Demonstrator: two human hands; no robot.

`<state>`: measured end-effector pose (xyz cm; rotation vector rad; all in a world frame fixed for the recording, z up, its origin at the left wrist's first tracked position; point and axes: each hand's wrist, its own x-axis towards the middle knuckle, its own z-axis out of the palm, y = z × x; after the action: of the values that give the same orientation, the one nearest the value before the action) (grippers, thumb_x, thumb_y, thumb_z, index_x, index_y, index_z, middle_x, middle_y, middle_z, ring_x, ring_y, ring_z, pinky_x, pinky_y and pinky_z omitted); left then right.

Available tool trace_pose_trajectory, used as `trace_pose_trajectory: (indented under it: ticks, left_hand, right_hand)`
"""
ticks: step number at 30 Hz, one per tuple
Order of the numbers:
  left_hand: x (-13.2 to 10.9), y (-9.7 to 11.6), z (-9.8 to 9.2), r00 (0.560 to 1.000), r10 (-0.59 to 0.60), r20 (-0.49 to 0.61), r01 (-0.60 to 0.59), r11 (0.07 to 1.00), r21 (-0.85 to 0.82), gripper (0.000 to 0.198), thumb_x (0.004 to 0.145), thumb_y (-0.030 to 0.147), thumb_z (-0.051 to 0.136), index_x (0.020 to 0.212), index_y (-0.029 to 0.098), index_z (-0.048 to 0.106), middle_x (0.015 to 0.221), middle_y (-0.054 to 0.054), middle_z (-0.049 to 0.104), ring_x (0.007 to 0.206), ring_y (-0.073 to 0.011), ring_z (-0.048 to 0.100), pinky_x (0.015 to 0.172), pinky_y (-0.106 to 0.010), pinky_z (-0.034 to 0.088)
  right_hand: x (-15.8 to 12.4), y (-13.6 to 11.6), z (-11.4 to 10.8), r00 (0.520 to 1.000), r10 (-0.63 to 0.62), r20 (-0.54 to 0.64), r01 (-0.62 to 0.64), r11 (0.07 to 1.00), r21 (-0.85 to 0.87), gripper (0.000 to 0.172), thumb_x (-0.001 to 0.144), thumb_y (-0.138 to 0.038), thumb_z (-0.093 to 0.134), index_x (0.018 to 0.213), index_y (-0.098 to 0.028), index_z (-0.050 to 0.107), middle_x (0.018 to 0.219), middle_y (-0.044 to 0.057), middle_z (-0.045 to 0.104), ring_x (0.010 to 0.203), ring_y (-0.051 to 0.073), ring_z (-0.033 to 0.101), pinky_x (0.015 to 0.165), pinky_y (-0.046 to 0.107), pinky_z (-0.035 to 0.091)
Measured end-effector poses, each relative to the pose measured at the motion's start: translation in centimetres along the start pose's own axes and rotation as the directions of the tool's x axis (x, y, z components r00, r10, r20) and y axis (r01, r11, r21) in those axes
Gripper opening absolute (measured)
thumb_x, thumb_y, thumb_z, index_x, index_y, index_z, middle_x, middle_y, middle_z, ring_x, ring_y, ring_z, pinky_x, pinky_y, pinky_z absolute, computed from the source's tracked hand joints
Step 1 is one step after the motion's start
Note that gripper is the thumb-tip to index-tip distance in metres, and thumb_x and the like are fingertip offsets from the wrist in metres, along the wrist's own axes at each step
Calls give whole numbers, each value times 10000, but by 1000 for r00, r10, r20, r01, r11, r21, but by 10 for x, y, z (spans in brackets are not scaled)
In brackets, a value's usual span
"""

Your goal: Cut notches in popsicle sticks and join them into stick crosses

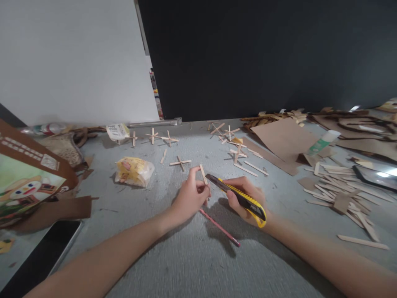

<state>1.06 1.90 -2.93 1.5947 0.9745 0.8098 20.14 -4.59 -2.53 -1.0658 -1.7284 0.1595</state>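
- Pinching a wooden stick (203,174) narrowly in the left hand (191,193), around the worktop's (149,256) middle, well in from the near edge.
- Tilting its long axis steeply towards the far edge, slightly left.
- Gripping a utility knife (245,200) in the right hand (252,191), blade-first leftward, right beside the stick, perhaps touching.

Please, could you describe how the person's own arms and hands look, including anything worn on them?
The left hand and right hand are ungloved, with no ring visible on the fingers that show. The left forearm and right forearm are bare: no sleeve, watch, bracelet or marking can be seen.
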Motion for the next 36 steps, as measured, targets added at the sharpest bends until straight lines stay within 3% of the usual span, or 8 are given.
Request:
trace_pose_trajectory:
  ticks: [5,10,17,24,31,36]
  left_hand:
    - [-1,3,1,1000,5,-10,-5,1000,2,524,933,282,628,1391,227,381,692,65,674,451,-123,579,428,-202,424]
    - [-1,5,0,1000,0,0,0,1000,20,494,945,246,604,1386,220,382,707,56,677,452,-122,577,424,-204,432]
    - [-3,5,0,1000,16,1,-16,999,43,608,899,194,652,1435,219,365,703,67,666,478,-118,585,464,-201,428]
    - [-3,2,0,999,31,16,-32,996,79,602,917,188,633,1463,232,385,749,43,685,511,-124,600,497,-219,437]
    - [-4,0,1,998,37,41,-39,997,60,598,932,158,617,1477,234,381,726,54,667,501,-113,589,484,-202,430]
    - [-3,3,3,999,-16,38,16,1000,1,562,942,178,626,1449,223,387,705,55,668,481,-123,613,464,-200,440]
  right_hand:
    - [0,0,2,1000,-1,-26,2,1000,18,99,1002,-307,603,1062,-240,643,663,-34,740,441,112,637,441,206,511]
    - [2,-1,-1,1000,23,-11,-22,999,47,83,1004,-277,594,1049,-230,646,663,-36,743,461,102,655,439,186,497]
    - [0,0,-2,1000,4,22,-4,1000,19,89,996,-269,607,1067,-225,638,622,-48,709,416,97,619,423,182,472]
    - [1,-1,-1,983,-183,32,184,982,-47,143,979,-204,575,1116,-234,604,773,7,742,587,145,709,550,236,560]
    - [9,-5,-1,939,-338,62,343,935,-88,280,917,-75,534,1142,-236,575,694,-40,623,528,132,590,510,253,482]
    - [14,-11,-4,929,-347,130,360,927,-102,297,899,-45,524,1129,-230,553,659,-64,561,491,112,521,483,241,427]
